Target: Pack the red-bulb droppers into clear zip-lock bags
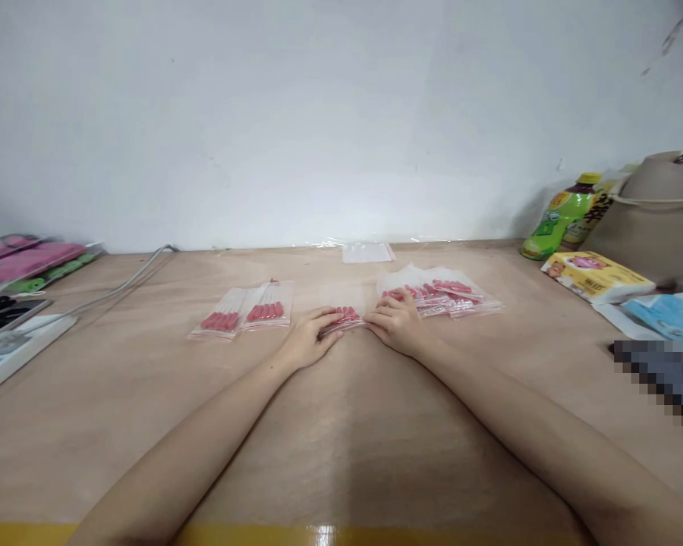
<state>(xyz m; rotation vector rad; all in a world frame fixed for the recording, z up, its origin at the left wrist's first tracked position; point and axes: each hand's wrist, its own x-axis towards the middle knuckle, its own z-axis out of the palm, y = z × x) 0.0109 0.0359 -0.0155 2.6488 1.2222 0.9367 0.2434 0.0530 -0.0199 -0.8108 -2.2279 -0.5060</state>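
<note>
A small clear zip bag (350, 317) with several red capsule-like pieces lies on the table between my two hands. My left hand (310, 340) grips its left side, thumb at the front edge and fingers over the top. At its right front corner, my right hand (397, 324) has its fingertips closed on the bag's edge, though the exact pinch is partly hidden. Left of them lie two similar filled bags, a nearer filled bag (221, 320) and another filled bag (266, 309). A pile of filled bags (452, 292) sits just beyond my right hand.
Flat white zip bags (368, 252) lie by the wall. On the right are a green bottle (561, 216), a yellow tissue pack (597, 275), a blue packet (665, 315) and a beige bag (660, 216). A power strip (26, 345) with a grey cable and pink packages (39, 262) are left.
</note>
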